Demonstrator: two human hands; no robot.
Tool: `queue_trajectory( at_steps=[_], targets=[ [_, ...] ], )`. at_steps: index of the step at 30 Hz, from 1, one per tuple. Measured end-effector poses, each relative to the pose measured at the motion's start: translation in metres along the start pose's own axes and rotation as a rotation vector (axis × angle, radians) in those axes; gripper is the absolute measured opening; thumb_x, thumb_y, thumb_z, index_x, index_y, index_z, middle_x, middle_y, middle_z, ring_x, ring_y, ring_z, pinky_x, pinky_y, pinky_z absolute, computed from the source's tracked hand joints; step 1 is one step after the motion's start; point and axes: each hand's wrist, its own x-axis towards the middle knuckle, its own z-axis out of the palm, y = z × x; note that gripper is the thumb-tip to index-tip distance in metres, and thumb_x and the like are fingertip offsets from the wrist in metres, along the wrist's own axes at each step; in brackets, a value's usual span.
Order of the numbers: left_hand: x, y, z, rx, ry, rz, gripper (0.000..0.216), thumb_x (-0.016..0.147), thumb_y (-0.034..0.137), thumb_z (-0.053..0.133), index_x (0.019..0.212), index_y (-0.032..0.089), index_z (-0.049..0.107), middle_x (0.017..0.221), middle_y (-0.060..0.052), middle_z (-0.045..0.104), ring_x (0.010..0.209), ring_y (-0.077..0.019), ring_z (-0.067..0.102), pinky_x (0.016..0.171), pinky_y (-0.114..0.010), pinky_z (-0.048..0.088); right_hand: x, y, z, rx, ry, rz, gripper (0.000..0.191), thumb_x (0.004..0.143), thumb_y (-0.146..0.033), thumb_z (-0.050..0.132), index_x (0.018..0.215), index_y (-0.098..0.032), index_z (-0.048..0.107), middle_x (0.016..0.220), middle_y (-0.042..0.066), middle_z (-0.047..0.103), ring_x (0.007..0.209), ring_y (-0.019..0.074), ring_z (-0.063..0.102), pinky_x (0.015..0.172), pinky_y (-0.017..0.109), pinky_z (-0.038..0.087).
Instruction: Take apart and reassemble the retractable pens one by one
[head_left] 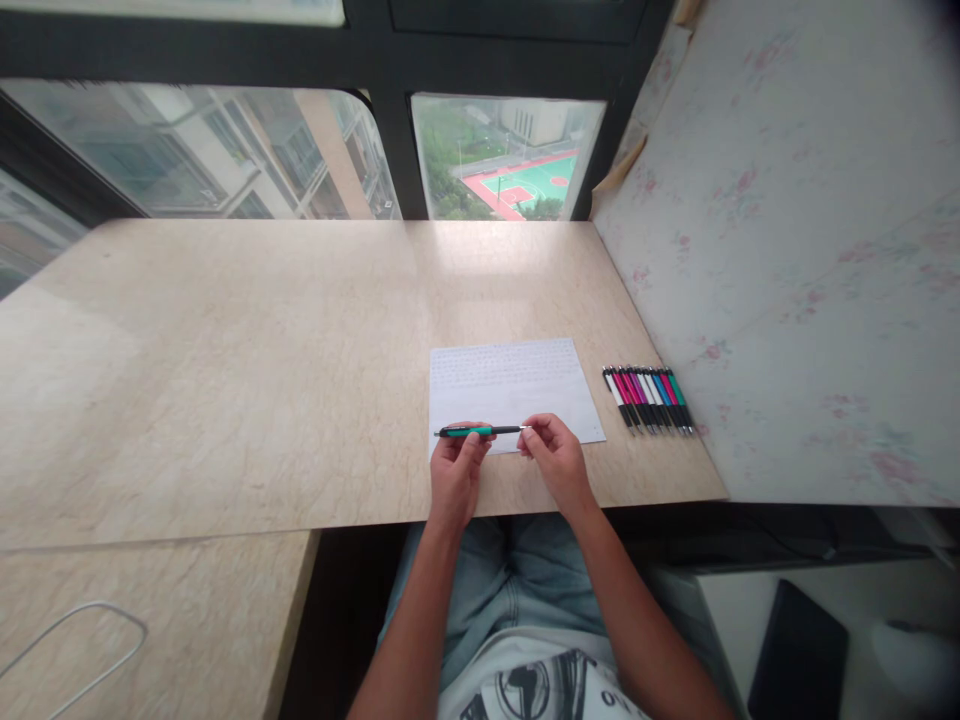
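A green and black ballpoint pen point(469, 432) lies level above the lower part of a sheet of paper point(517, 390). My left hand point(456, 472) is closed around its green barrel, with the clicker end pointing left. The fingertips of my right hand point(556, 458) pinch the pen's tip at the other end. Several lines of small writing cover the top of the sheet, too fine to read. To the right of the paper, several pens point(649, 400) in white, pink, purple, blue and green lie side by side in a row, tips toward me.
The marble-patterned tabletop point(225, 370) runs back to a dark-framed window point(510, 160). A papered wall point(810, 280) with pink flowers borders it on the right. At lower left, a white cable point(112, 606) rests on a lower surface. A dark flat object point(799, 650) sits at lower right.
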Motion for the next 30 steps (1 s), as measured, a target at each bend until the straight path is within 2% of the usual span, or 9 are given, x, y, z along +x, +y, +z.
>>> queue_trajectory(
  at_steps=[3,9,15,23,27,30],
  targets=[
    [0.003,0.0,0.001,0.007,-0.023,0.0,0.02,0.073,0.025,0.077,0.09,0.018,0.068,0.094,-0.003,0.071,0.088,-0.0136,0.067,0.086,-0.028,0.051,-0.001,0.001,-0.004,-0.08,0.007,-0.031,0.015,0.087,-0.035,0.059,0.093,-0.021,0.059,0.061,-0.005,0.055,0.056,0.0121,0.054,0.055,0.024,0.044],
    [0.008,-0.002,0.002,-0.008,-0.047,-0.016,0.019,0.074,0.024,0.077,0.09,0.019,0.068,0.093,-0.003,0.071,0.088,-0.0138,0.067,0.085,-0.028,0.052,-0.004,-0.003,-0.006,-0.112,0.056,-0.087,0.016,0.086,-0.035,0.062,0.094,-0.021,0.061,0.079,0.001,0.064,0.07,0.0149,0.063,0.067,0.028,0.05],
    [0.007,-0.001,0.002,0.01,-0.073,-0.032,0.018,0.074,0.025,0.076,0.09,0.018,0.069,0.091,-0.004,0.071,0.084,-0.0133,0.067,0.083,-0.028,0.052,-0.001,-0.004,-0.007,-0.127,0.096,-0.101,0.014,0.083,-0.034,0.066,0.085,-0.021,0.064,0.07,-0.001,0.062,0.064,0.0145,0.06,0.062,0.027,0.05],
    [0.007,0.0,0.001,-0.007,-0.046,-0.05,0.02,0.074,0.025,0.077,0.09,0.019,0.068,0.093,-0.002,0.07,0.083,-0.012,0.067,0.082,-0.026,0.052,0.004,-0.01,-0.011,-0.211,0.064,-0.33,0.005,0.085,-0.026,0.064,0.086,-0.022,0.068,0.089,0.004,0.066,0.086,0.0186,0.062,0.075,0.031,0.052],
    [0.008,0.0,0.001,-0.02,-0.039,-0.038,0.019,0.074,0.025,0.076,0.091,0.019,0.068,0.094,-0.002,0.07,0.083,-0.0119,0.067,0.081,-0.025,0.052,0.005,-0.01,-0.011,-0.239,0.03,-0.297,0.01,0.085,-0.03,0.063,0.09,-0.023,0.068,0.092,0.006,0.066,0.088,0.0203,0.063,0.076,0.033,0.053],
    [0.007,-0.001,0.0,-0.001,-0.046,-0.029,0.018,0.075,0.025,0.075,0.091,0.019,0.068,0.094,-0.003,0.07,0.085,-0.0127,0.067,0.082,-0.026,0.052,0.005,-0.008,-0.013,-0.308,0.035,-0.229,0.017,0.085,-0.038,0.063,0.084,-0.021,0.068,0.082,0.005,0.067,0.077,0.019,0.063,0.069,0.031,0.052]
  ],
)
